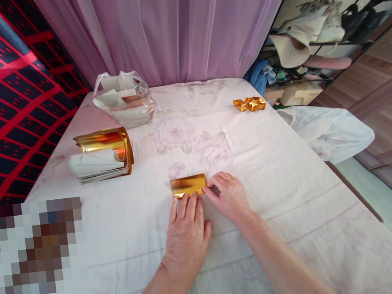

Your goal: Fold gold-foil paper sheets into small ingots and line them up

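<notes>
A curled stack of gold paper sits far left on the bedsheet. The left hand lies flat, fingers spread, pressing the gold sheet's near edge. The right hand, fingers curled, pinches its right end. Folded gold pieces lie well apart.

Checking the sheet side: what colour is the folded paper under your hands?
Shiny gold, folded paper, head view.

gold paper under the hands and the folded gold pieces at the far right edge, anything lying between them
In the head view, nothing: only bare floral sheet lies between the gold paper and the folded gold pieces.
</notes>
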Tool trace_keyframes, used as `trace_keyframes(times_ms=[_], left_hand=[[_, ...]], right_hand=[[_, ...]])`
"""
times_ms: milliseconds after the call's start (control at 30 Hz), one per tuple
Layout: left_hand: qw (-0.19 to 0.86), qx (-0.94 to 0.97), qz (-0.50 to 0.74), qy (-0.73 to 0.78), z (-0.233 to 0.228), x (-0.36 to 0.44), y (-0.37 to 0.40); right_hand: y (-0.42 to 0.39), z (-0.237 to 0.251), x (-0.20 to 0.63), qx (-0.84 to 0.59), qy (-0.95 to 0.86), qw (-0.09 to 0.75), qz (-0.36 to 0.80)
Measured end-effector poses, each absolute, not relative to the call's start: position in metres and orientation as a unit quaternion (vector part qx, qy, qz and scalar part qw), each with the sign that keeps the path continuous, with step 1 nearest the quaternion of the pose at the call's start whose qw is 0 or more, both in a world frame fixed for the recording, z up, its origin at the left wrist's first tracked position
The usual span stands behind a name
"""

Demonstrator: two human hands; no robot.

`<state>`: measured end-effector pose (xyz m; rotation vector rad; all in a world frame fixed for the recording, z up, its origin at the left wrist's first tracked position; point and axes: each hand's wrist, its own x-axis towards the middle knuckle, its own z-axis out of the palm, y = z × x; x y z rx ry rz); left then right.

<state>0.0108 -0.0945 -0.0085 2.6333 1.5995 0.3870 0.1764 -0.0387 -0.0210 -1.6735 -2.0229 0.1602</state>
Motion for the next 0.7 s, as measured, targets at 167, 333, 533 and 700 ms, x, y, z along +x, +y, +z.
trace_keyframes(times_ms=[167, 333, 533, 700], left_hand=[[0.016, 0.848, 0.114, 0.518, -0.008, 0.012, -0.094], [0.018, 0.843, 0.119, 0.525, -0.007, 0.013, -0.094], [0.017, 0.845, 0.119, 0.521, -0.007, 0.013, -0.095], [0.019, 0.845, 0.120, 0.521, -0.006, 0.012, -0.094]], right_hand=[[-0.039, -0.023, 0.178, -0.621, -0.738, 0.257, 0.064], [-0.038, -0.023, 0.181, -0.601, -0.754, 0.255, 0.075], [-0.043, -0.018, 0.174, -0.612, -0.750, 0.244, 0.054], [-0.046, -0.014, 0.164, -0.646, -0.727, 0.233, 0.027]])
